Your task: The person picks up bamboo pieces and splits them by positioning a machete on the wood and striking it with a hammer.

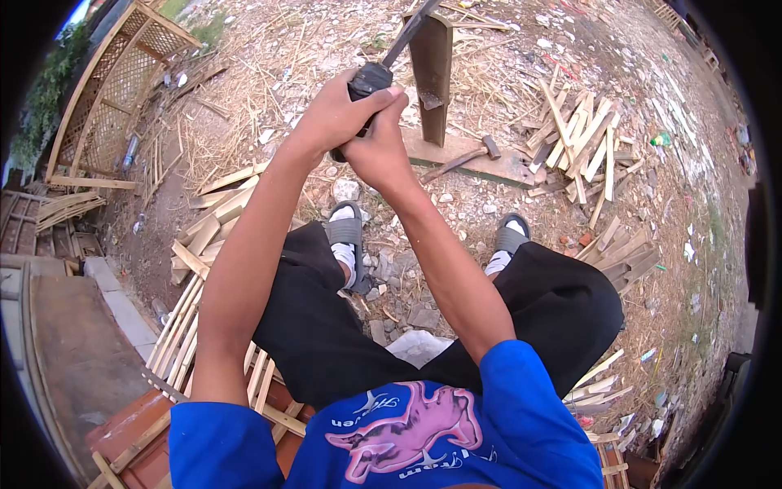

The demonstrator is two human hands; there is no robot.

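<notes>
Both my left hand (338,114) and my right hand (381,147) are closed around the black-wrapped handle (371,80) of a tool, side by side. Its dark metal bar (407,34) slants up and to the right, beside the top of an upright wooden board (432,81). That board stands on a flat plank (489,163) on the ground. A hammer (489,147) with a wooden handle lies on the plank, right of the upright board. The far end of the bar is cut off by the top of the view.
Split wood pieces (586,134) are heaped at the right, and more sticks (183,318) lie at the left. A lattice wooden frame (114,90) stands at the upper left. My sandalled feet (346,236) rest on stony ground.
</notes>
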